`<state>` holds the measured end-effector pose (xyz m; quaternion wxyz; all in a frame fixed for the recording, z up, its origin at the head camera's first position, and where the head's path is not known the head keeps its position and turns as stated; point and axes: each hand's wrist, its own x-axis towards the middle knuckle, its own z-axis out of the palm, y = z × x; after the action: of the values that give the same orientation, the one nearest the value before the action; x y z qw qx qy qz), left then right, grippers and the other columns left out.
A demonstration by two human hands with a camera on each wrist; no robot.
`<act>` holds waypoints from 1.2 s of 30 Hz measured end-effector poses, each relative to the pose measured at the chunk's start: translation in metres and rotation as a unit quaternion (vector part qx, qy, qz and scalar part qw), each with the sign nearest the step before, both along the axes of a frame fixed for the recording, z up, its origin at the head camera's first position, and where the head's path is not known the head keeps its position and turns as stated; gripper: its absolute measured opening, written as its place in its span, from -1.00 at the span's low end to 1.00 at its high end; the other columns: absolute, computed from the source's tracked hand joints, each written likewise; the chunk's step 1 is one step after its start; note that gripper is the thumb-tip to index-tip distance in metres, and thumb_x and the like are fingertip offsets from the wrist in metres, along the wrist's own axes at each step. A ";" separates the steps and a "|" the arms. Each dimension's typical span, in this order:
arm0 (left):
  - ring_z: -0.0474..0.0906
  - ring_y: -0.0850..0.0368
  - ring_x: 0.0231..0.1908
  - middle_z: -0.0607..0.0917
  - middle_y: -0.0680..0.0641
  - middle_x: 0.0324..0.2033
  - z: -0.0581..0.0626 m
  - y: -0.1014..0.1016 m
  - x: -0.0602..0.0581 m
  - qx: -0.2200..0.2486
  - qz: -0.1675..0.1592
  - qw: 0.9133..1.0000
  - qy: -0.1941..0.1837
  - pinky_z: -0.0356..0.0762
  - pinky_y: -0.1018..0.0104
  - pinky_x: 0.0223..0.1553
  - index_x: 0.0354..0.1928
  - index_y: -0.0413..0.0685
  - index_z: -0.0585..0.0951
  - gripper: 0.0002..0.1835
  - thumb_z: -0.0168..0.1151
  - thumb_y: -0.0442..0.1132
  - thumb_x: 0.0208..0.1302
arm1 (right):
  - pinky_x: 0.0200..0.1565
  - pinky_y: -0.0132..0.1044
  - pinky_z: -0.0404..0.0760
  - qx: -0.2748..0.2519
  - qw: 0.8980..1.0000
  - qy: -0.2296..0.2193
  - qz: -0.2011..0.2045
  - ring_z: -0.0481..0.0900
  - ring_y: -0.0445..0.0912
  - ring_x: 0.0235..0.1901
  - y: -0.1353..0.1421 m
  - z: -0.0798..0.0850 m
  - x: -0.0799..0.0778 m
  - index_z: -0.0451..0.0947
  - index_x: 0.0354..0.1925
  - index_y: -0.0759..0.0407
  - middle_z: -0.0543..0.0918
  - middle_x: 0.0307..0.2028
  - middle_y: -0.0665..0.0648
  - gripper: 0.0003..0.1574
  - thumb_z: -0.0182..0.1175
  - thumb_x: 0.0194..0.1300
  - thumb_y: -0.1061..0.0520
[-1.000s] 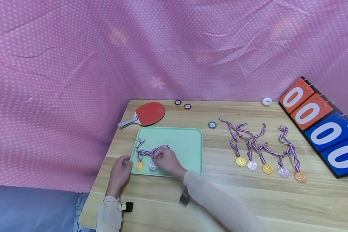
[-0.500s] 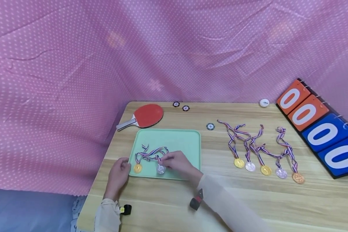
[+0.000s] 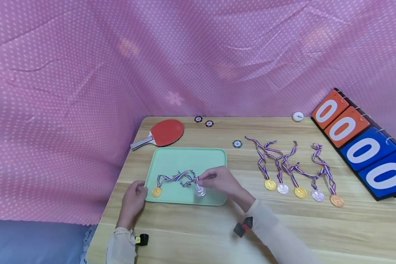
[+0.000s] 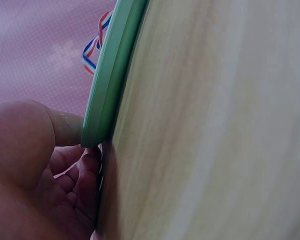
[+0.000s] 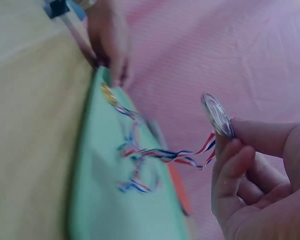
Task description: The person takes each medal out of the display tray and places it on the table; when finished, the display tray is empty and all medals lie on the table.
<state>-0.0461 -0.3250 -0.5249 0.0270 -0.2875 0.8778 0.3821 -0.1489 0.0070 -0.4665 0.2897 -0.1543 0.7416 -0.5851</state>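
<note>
My right hand [image 3: 223, 180] pinches a silver medal [image 3: 200, 190] near its ribbon loop, above the right part of a light green tray [image 3: 188, 157]. In the right wrist view the medal [image 5: 216, 115] stands on edge between thumb and fingers, and its striped ribbon [image 5: 165, 155] trails down to the tray. A gold medal [image 3: 156, 192] lies in the tray's near left corner, its ribbon meeting the silver one's. My left hand [image 3: 133, 201] holds that corner; in the left wrist view the thumb is against the rim [image 4: 106, 90] and the fingers curl beside and below it.
Right of the tray lies a row of gold, silver and bronze medals [image 3: 300, 192] with tangled ribbons. A flip scoreboard [image 3: 359, 146] stands far right. Behind are a red table tennis bat [image 3: 167, 132], poker chips [image 3: 237, 143] and a white ball-like object [image 3: 298, 116].
My right hand has moved right across the tray, drawing the silver medal and its ribbon away from the gold one. The left hand stays at the tray's corner.
</note>
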 end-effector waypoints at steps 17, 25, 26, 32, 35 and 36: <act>0.45 -0.07 0.09 0.54 -0.17 0.09 -0.002 -0.001 0.001 0.000 0.000 1.000 0.009 0.41 -0.04 0.13 0.32 0.00 0.38 -0.53 -0.03 -0.04 0.45 | -0.34 -0.34 0.60 -0.019 0.996 0.045 0.070 0.61 -0.12 -0.38 0.065 0.086 -0.031 0.72 -0.21 0.14 0.76 -0.26 0.05 -0.79 0.38 0.17 0.10; 0.44 -0.10 0.15 0.51 -0.17 0.15 -0.003 0.000 0.000 0.003 -0.005 1.000 0.004 0.39 -0.09 0.18 0.33 0.01 0.37 -0.51 -0.05 0.00 0.46 | 0.06 -0.13 0.54 0.021 0.997 0.042 0.065 0.63 -0.03 -0.08 0.098 0.091 -0.082 0.66 -0.10 0.17 0.74 -0.10 0.10 -0.65 0.34 0.21 0.00; 0.44 -0.10 0.15 0.52 -0.17 0.15 -0.002 0.000 0.000 0.003 -0.004 1.000 0.005 0.39 -0.09 0.19 0.33 0.01 0.38 -0.52 -0.04 0.00 0.45 | 0.11 -0.11 0.51 0.027 0.997 0.044 0.057 0.62 -0.04 -0.03 0.102 0.091 -0.090 0.65 -0.08 0.17 0.74 -0.06 0.09 -0.64 0.33 0.22 -0.01; 0.43 -0.12 0.17 0.51 -0.19 0.17 -0.003 0.000 0.001 0.006 -0.004 1.000 0.001 0.38 -0.12 0.20 0.34 -0.01 0.37 -0.51 -0.05 -0.01 0.46 | -0.01 -0.19 0.52 0.067 0.990 0.115 -0.055 0.59 -0.07 -0.12 0.114 0.100 -0.134 0.66 -0.05 0.11 0.74 -0.17 -0.04 -0.61 0.34 0.22 -0.05; 0.43 -0.12 0.18 0.51 -0.18 0.17 -0.002 -0.001 0.001 0.010 -0.004 1.000 0.003 0.37 -0.13 0.21 0.34 0.00 0.36 -0.51 -0.05 0.00 0.46 | -0.12 -0.25 0.50 0.080 0.983 0.140 -0.092 0.57 -0.07 -0.19 0.117 0.098 -0.146 0.66 -0.04 0.10 0.73 -0.23 -0.08 -0.59 0.34 0.21 -0.07; 0.43 -0.12 0.18 0.51 -0.18 0.17 -0.002 -0.002 0.002 0.009 -0.004 1.000 0.005 0.38 -0.13 0.21 0.34 0.00 0.37 -0.51 -0.05 -0.01 0.46 | -0.15 -0.27 0.50 0.083 0.982 0.140 -0.095 0.57 -0.07 -0.20 0.117 0.094 -0.147 0.66 -0.03 0.11 0.72 -0.22 -0.07 -0.59 0.34 0.21 -0.06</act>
<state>-0.0441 -0.3265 -0.5271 0.0266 -0.2813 0.8757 0.3914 -0.2963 0.1245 -0.3728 0.1373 -0.1392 0.8320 -0.5192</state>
